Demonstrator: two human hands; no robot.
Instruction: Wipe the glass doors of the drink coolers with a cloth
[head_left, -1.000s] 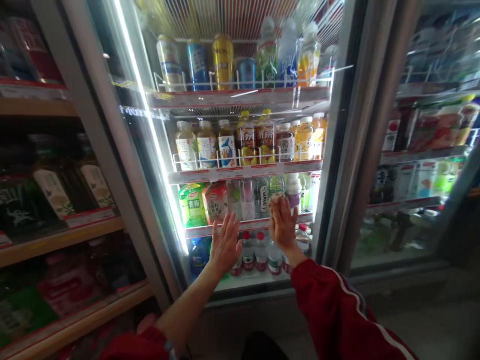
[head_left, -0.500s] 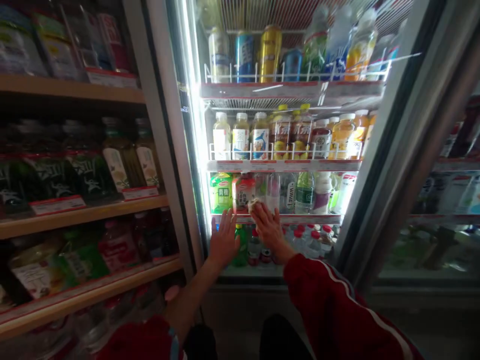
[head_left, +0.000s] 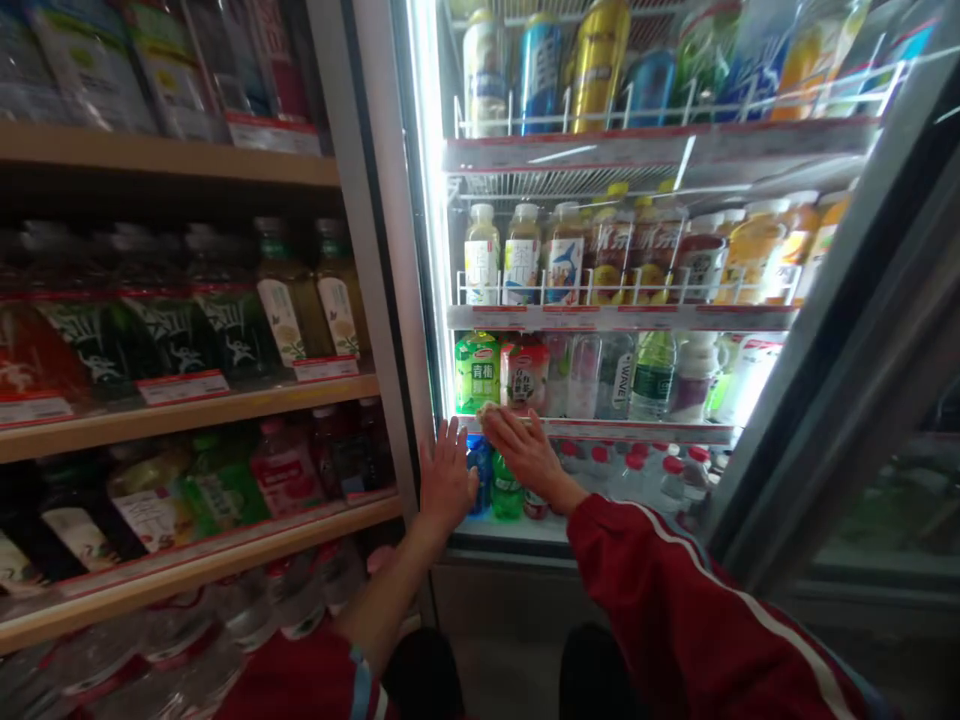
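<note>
My right hand (head_left: 531, 452) presses a small pale crumpled cloth (head_left: 487, 411) against the glass door of a lit drinks cooler. The cloth is mostly hidden under the fingers, in front of the lower shelf edge. To its left, my left hand (head_left: 448, 482) is raised with fingers spread, near the left edge of the door; whether the palm touches the glass I cannot tell. Behind the hands stand a green-labelled bottle (head_left: 478, 374), a red-labelled bottle (head_left: 525, 368) and, lower down, a green bottle (head_left: 507, 488) beside a blue one (head_left: 478, 466).
Cooler shelves hold cans such as a gold can (head_left: 600, 65), and several tea and juice bottles (head_left: 564, 255). On the left, wooden shelves (head_left: 195, 415) carry more bottles with price tags. A grey metal door frame (head_left: 382, 200) separates them; another dark frame (head_left: 840, 400) slants at the right.
My right hand and the cloth have moved left across the glass, towards my left hand. The view has shifted, so the cooler and shelves appear farther right and somewhat larger.
</note>
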